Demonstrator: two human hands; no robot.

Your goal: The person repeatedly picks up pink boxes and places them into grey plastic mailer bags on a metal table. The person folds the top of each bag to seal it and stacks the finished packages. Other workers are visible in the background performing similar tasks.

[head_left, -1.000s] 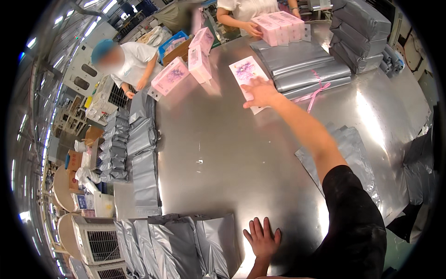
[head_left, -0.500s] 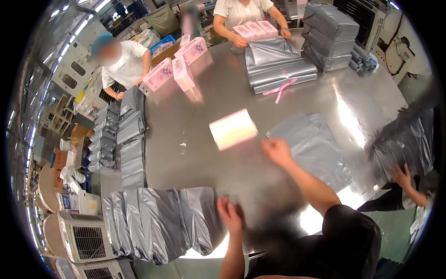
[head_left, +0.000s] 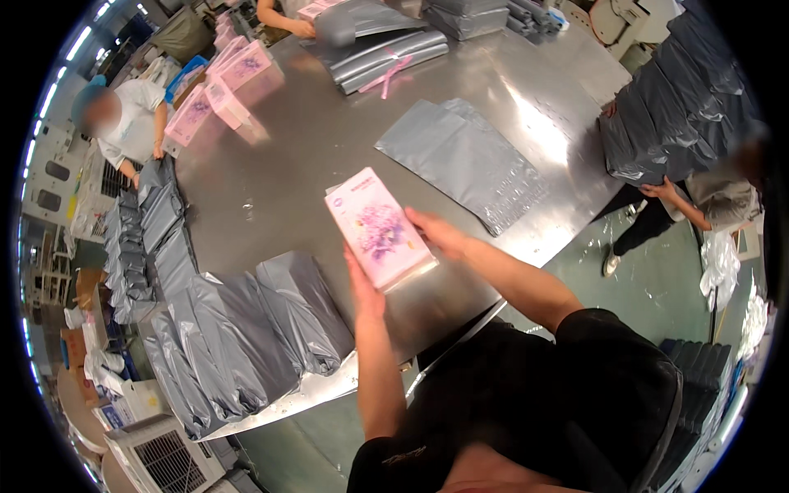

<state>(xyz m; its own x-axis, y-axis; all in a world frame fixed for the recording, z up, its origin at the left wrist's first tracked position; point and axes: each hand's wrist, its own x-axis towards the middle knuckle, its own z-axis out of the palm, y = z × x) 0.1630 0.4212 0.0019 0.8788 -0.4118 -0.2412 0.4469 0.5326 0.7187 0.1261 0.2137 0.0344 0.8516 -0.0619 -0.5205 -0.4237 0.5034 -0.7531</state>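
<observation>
Between my two hands is a pink box (head_left: 380,226) with a purple flower print on its upper face. It sits tilted over the metal table (head_left: 288,197). My left hand (head_left: 365,283) grips its lower left edge, the fingers partly hidden behind it. On the opposite long edge, my right hand (head_left: 437,233) holds the box near its lower right side. Flat grey plastic bags (head_left: 464,160) lie just beyond my right hand. Filled grey bags (head_left: 300,308) stand in a row to the left of my left hand.
More pink boxes (head_left: 220,97) stand at the far left, near a co-worker in white (head_left: 136,115). Rolled grey bags tied with pink ribbon (head_left: 394,64) lie at the back. On the right, another person holds a tall stack of grey packages (head_left: 670,123) beside the table.
The box was lying on the table with my hands apart from it; now both hands hold it, flower face showing. My view has shifted, and the person at right has the stack held higher.
</observation>
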